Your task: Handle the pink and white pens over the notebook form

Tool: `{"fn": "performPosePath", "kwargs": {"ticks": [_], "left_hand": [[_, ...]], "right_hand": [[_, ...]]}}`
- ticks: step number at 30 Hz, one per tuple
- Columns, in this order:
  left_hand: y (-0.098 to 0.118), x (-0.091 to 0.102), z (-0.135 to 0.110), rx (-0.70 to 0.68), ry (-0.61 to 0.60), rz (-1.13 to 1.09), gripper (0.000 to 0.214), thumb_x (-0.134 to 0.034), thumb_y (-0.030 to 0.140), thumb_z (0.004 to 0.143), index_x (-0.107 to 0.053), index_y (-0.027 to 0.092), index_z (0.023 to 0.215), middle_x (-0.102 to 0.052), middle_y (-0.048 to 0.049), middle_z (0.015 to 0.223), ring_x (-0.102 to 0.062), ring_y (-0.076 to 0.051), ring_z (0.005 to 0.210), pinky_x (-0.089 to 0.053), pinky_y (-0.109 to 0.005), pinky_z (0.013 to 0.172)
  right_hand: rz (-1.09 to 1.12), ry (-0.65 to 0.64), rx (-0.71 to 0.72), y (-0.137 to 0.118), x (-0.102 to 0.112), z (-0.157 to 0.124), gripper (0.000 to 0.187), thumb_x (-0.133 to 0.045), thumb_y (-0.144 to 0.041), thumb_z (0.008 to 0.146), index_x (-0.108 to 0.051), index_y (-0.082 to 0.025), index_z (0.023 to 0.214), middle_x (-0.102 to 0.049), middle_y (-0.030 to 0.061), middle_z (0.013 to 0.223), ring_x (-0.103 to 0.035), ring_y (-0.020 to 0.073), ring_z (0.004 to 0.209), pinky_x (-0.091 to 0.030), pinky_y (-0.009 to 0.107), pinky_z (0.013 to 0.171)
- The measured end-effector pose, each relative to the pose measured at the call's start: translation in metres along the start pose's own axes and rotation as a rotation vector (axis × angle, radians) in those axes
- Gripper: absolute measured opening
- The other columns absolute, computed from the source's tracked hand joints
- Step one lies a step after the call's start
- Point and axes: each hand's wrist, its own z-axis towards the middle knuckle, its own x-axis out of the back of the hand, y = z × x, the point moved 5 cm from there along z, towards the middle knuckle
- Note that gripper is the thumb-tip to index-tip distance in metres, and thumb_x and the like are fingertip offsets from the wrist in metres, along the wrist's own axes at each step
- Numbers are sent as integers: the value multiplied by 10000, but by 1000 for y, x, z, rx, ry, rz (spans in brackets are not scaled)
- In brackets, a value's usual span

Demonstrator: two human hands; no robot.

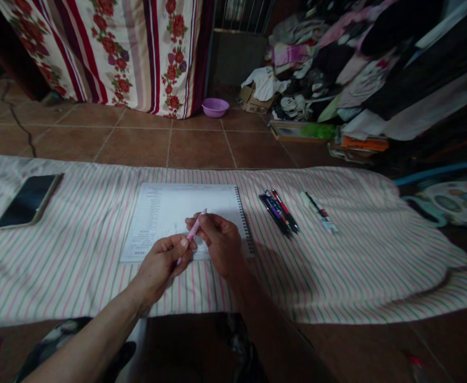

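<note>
Both my hands meet on a pink pen [195, 227], held slantwise above a spiral-bound notebook [201, 194]. My left hand [165, 259] pinches the pen's lower part between thumb and fingers. Around its upper end the fingers of my right hand [221, 239] are closed. The notebook lies on a striped cloth, its wire binding on the right side; print and faint handwriting show on the page, partly covered by my hands. Right of the notebook lie several dark and red pens [279, 213] in a bunch. A little farther right are lighter pens [320, 213].
A phone [29, 201] with a dark screen lies at the left of the striped cloth [337, 276]. Beyond the table stand a purple basin [215, 108], a floral curtain [137, 53] and a heap of clothes [317, 58]. A blue-framed chair [457, 197] is at the right edge.
</note>
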Motion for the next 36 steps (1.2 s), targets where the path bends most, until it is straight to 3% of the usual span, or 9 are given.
{"fn": "performPosePath", "kwargs": {"ticks": [4,7,13,17,20,24,30,33,36], "left_hand": [[2,0,3,-74,11,124,278,-578,409,782,-573,132,777,-449,54,464,-356,-57,417,-260,-206,443],[7,-1,6,-127,59,161,279,-617,371,741,-559,145,895,-564,14,638,-449,-77,502,-321,-214,473],[20,-3,3,-266,177,207,365,-602,332,755,-476,204,1073,-544,56,655,-396,-61,478,-303,-193,445],[23,7,1,-435,318,565,404,-557,335,818,-494,257,1209,-591,30,722,-533,-108,630,-422,-230,583],[24,7,0,-588,310,866,354,-466,295,872,-562,278,1212,-649,-16,874,-580,-137,765,-453,-270,723],[24,7,-1,-570,339,912,331,-469,302,873,-620,263,1165,-649,-20,779,-579,-142,698,-468,-270,700],[21,14,2,-432,402,667,337,-554,358,820,-652,251,1125,-702,-25,837,-615,-176,727,-472,-305,748],[25,13,1,-474,393,819,331,-520,348,842,-647,255,1133,-697,-35,847,-617,-183,769,-457,-290,725],[32,7,-3,-548,399,1095,335,-462,320,871,-638,256,1149,-683,-44,847,-606,-174,752,-426,-266,675]], "right_hand": [[-106,38,15,-3,4,-2,199,-687,-374,701,-707,-182,749,-725,36,758,-670,179,787,-511,348,808],[-284,65,15,-5,8,-2,223,-675,-393,699,-730,-184,758,-735,52,813,-666,203,836,-493,346,823],[-346,53,56,-2,6,-1,234,-665,-402,696,-741,-228,833,-732,30,938,-642,207,963,-454,339,902],[-361,-30,41,1,-2,-3,207,-637,-392,725,-736,-238,822,-730,9,886,-647,199,920,-466,335,875],[-388,-75,49,0,-4,-4,200,-609,-383,749,-729,-230,796,-722,2,837,-642,201,901,-469,350,874],[-451,-115,92,-2,-4,-4,237,-569,-406,779,-717,-225,740,-709,15,821,-626,211,933,-457,366,892],[-428,30,62,-7,8,0,312,-611,-502,721,-657,-199,777,-657,18,714,-601,142,649,-468,233,537],[-569,60,88,-11,11,2,342,-618,-519,708,-564,-188,641,-526,-36,521,-420,76,431,-330,197,406],[-657,9,105,-14,9,3,396,-574,-556,733,-490,-201,579,-371,-79,420,-306,68,391,-263,212,403]]}}
